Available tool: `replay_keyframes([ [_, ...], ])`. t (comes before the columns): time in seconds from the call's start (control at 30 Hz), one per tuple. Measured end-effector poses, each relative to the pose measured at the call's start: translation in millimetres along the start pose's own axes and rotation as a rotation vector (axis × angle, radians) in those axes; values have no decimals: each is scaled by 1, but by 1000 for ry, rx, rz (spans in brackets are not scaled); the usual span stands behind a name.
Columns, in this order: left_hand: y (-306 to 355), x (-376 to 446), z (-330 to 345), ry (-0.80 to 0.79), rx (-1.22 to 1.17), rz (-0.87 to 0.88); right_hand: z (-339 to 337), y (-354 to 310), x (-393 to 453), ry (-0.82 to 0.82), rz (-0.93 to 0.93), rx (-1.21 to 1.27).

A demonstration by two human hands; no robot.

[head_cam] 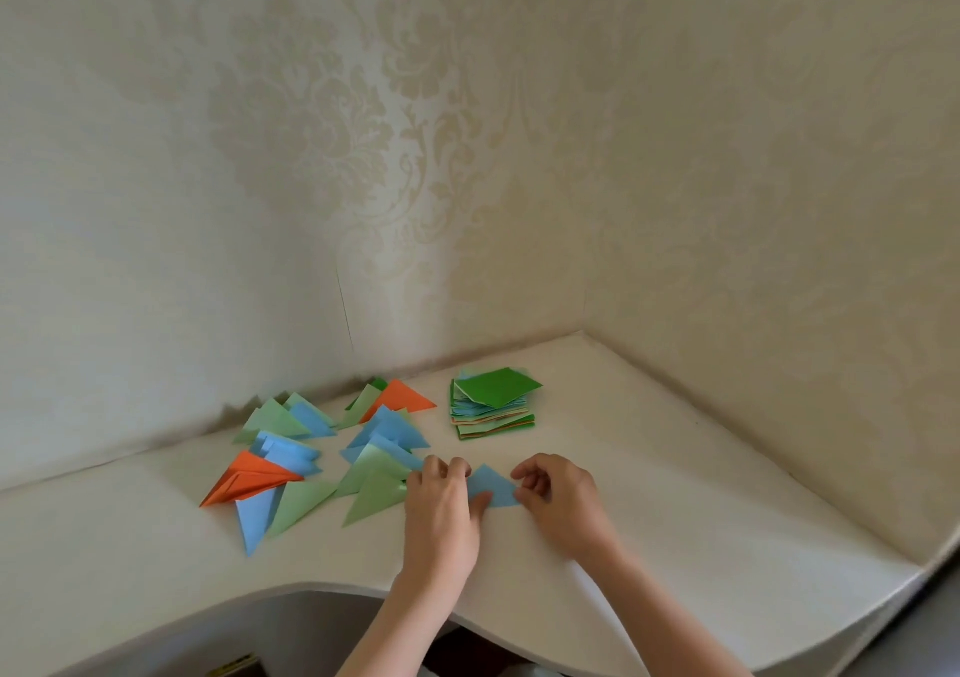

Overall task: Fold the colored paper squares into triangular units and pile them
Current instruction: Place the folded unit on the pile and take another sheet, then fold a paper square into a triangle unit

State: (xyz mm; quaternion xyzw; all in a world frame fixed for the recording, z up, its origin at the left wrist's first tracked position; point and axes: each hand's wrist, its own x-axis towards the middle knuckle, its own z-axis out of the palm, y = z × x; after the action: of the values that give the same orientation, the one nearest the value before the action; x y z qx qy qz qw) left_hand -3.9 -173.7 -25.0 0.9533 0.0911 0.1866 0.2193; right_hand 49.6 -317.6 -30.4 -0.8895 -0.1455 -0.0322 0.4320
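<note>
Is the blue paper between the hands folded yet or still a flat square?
Folded: the blue paper shows a triangle, pinned on the table by both hands.

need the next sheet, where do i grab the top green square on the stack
Probably pinch the top green square at its right corner with the right hand, coming from the right. It sits skewed on the stack of squares, so that corner overhangs the sheets below and fingers can slip under it alone.
</note>
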Motion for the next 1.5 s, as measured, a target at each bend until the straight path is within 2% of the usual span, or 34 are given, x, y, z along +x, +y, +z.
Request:
replay_keyframes([
  [0.17,1,3,2,-19,-157,-49,2,2,1,-11,-6,-17],
  [0.33,-3,0,0,6,-223,9,1,3,1,-3,-7,-5],
  [0.57,-23,-14,-26,174,-378,-2,3,1,0,13,-37,-19],
  [0.73,-62,-21,-47,227,-306,-58,9,-12,17,76,-63,-187],
  [0.93,-88,-21,-45,175,-232,-130,11,-28,51,170,-119,-336],
  [1.23,-92,5,-35,244,-252,-54,22,-30,90,172,-136,-635],
  [1.33,-96,3,-33,286,-214,-14,26,-27,94,212,-164,-660],
  [1.5,-96,3,-32,243,-225,-11,19,-29,94,243,-185,-602],
])
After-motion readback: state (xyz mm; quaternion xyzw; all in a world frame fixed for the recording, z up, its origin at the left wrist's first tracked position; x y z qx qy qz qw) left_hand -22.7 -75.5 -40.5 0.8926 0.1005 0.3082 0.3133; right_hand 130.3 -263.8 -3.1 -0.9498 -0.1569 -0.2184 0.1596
